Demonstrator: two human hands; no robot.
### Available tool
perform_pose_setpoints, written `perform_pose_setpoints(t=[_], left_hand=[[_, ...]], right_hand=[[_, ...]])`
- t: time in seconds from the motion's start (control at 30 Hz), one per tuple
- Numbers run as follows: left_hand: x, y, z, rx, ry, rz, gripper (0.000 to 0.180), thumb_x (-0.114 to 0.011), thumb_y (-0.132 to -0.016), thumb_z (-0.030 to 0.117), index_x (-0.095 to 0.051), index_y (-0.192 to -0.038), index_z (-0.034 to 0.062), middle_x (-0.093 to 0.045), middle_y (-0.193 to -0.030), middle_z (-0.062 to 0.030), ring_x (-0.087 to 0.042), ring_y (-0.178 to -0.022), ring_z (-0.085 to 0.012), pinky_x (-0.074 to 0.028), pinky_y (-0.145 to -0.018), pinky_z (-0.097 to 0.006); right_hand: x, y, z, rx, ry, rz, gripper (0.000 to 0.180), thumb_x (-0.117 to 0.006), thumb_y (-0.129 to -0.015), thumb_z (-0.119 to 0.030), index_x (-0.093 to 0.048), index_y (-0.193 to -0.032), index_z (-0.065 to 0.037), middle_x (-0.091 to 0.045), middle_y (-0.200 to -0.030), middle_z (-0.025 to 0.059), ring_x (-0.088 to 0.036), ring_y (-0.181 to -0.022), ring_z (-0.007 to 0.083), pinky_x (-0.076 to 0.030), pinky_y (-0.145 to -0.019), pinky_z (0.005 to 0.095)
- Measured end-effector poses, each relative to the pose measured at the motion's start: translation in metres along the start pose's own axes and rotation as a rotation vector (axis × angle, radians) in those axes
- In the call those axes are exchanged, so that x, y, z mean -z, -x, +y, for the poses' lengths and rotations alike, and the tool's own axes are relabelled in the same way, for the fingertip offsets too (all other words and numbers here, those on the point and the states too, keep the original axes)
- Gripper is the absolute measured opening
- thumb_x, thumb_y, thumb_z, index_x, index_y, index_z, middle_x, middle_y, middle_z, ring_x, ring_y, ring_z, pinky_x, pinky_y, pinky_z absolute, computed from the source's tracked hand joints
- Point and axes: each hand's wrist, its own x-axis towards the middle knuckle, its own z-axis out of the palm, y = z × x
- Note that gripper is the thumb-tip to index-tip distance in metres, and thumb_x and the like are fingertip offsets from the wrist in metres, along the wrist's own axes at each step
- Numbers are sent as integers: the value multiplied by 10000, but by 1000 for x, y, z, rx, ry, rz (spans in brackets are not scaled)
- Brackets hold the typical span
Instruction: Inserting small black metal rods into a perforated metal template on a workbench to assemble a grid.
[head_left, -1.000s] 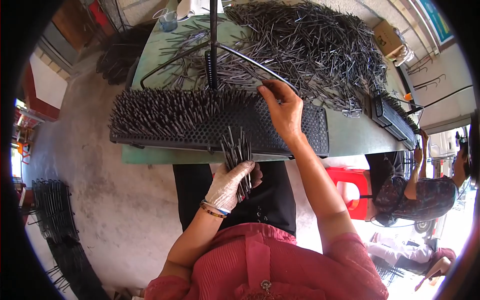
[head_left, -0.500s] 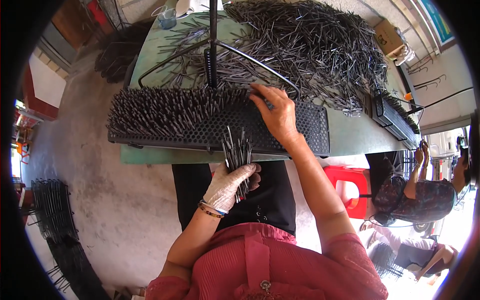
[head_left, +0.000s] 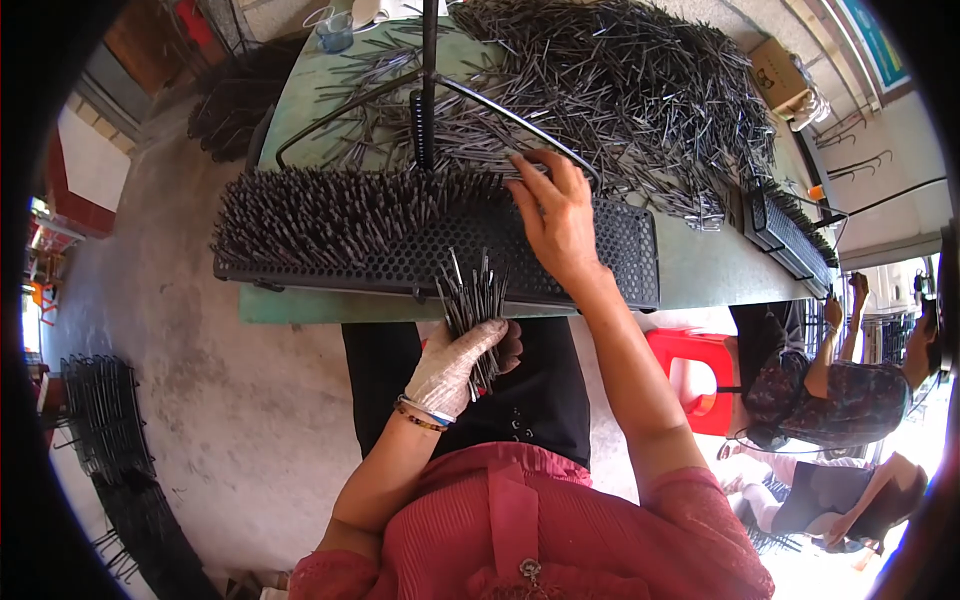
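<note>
In front of me, a long black perforated rack [head_left: 615,250] lies along the table's near edge. Thin dark rods [head_left: 310,220] stand densely upright in the holes of its left part; bare holes show on the right. My left hand [head_left: 448,362], in a pale glove, is closed round a bundle of similar thin rods [head_left: 474,295] just below the rack's front edge. Over the rack, at the right end of the standing rods, is my bare right hand [head_left: 562,215]. Its thumb and fingers are bent together at the tips; whatever they hold is too small to make out.
A large heap of loose rods [head_left: 640,90] covers the back of the green table [head_left: 700,255]. A black metal frame [head_left: 428,90] rises behind the rack. Another rack [head_left: 785,240] is at the right, near a co-worker [head_left: 840,390] and a red stool [head_left: 690,375].
My right hand has moved slightly up and its fingers have shifted at the edge of the standing rods. My left hand keeps its bundle. The co-worker's hands have moved apart.
</note>
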Motion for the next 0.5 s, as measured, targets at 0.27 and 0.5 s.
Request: perform_pose_setpoints(t=[0.27, 0.5], left_hand=[[-2, 3, 4, -95, 35, -50, 200, -658, -879, 110, -608, -1047, 15, -676, -906, -101, -673, -759, -183, -585, -651, -319], [-5, 1, -2, -104, 75, 35, 203, -623, -890, 100, -601, -1066, 1, -681, -913, -100, -678, -758, -189, -579, -655, -304]], right_hand=[[51, 22, -34, -552, -673, -596, 296, -705, -879, -250, -688, -945, 38, -652, -861, 71, -600, -764, 110, -472, -661, 262], [51, 28, -27, -840, -779, -572, 221, -682, -897, -185, -691, -883, 36, -676, -768, 39, -571, -684, 58, -459, -630, 216]])
